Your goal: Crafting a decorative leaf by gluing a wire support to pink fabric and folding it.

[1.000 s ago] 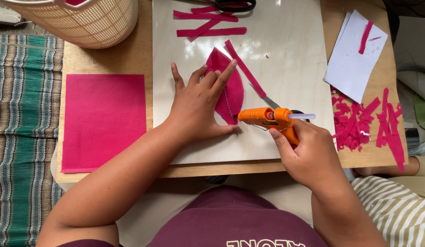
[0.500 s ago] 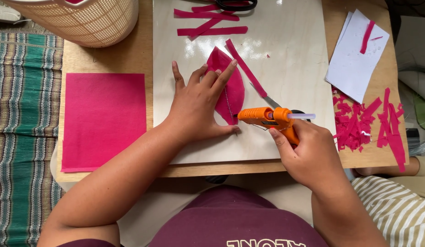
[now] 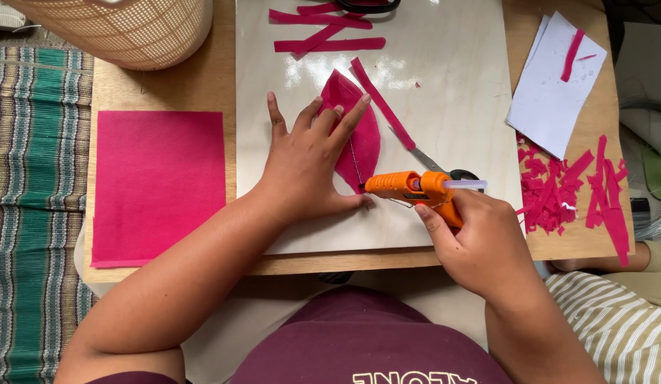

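In the head view, the left hand [image 3: 309, 160] lies flat with its fingers spread on a pink leaf-shaped piece [image 3: 359, 135], pressing it onto the pale board [image 3: 451, 92]; the hand grasps nothing. The leaf-shaped piece is near the middle of the board, its tip pointing to about 11 o'clock, and part of it is hidden under the fingers. The right hand [image 3: 480, 242] is clenched around the handle of an orange glue gun [image 3: 412, 187]. The gun lies level, its nozzle pointing to 9 o'clock and touching the lower edge of the leaf-shaped piece, just beside the left thumb.

A long pink strip [image 3: 382, 103] lies at 1 o'clock from the leaf-shaped piece, touching its upper edge. Scissors [image 3: 433, 163] show partly behind the glue gun. More pink strips [image 3: 323, 32] lie at 12 o'clock on the board. A pink sheet [image 3: 158, 186] lies on the wooden table [image 3: 195, 89] at 9 o'clock from the left hand. At 3 o'clock there is a heap of pink scraps [image 3: 565, 192], and white paper [image 3: 558, 85] at 2 o'clock. A woven basket [image 3: 124, 28] stands at 10 o'clock
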